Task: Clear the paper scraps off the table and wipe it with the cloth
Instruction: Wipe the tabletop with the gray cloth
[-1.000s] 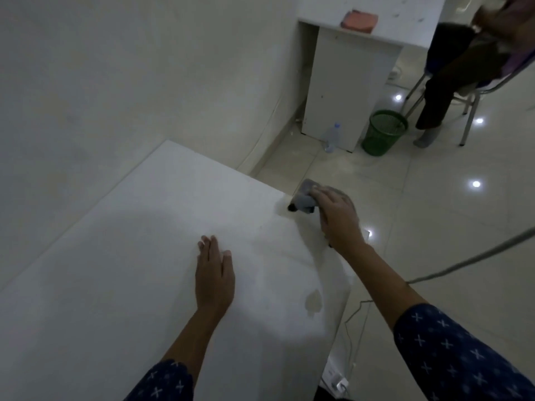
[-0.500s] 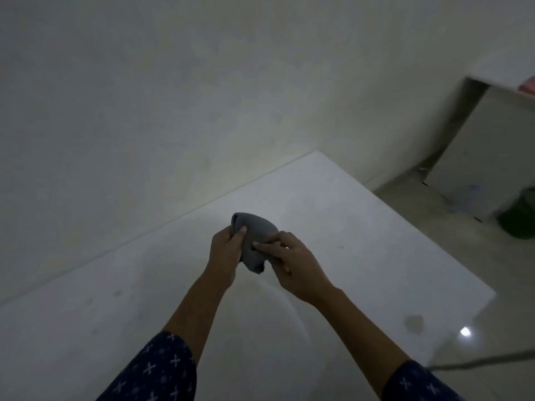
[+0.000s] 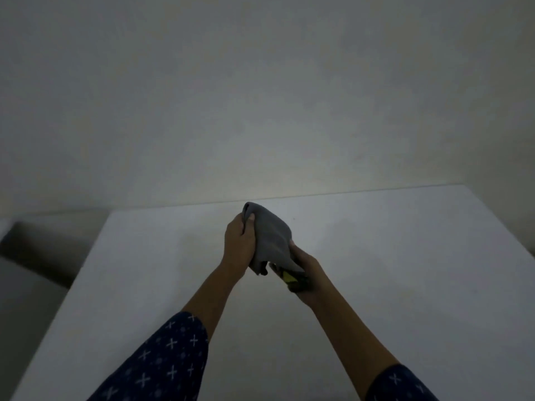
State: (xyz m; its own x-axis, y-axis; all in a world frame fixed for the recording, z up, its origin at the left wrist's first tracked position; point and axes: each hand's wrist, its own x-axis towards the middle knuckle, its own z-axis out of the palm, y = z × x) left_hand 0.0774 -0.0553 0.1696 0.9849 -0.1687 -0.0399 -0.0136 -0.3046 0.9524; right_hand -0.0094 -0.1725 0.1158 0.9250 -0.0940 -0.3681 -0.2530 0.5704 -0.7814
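Grey soft cloth held up over the white worktop, my left grip pinching its top edge, right grip curled round the lower corner, bunching it into a wiping pad, I reckon.

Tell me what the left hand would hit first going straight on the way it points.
The left hand, gripping the cloth above the table, points toward the wall; likely the wall first, though depth is unclear.
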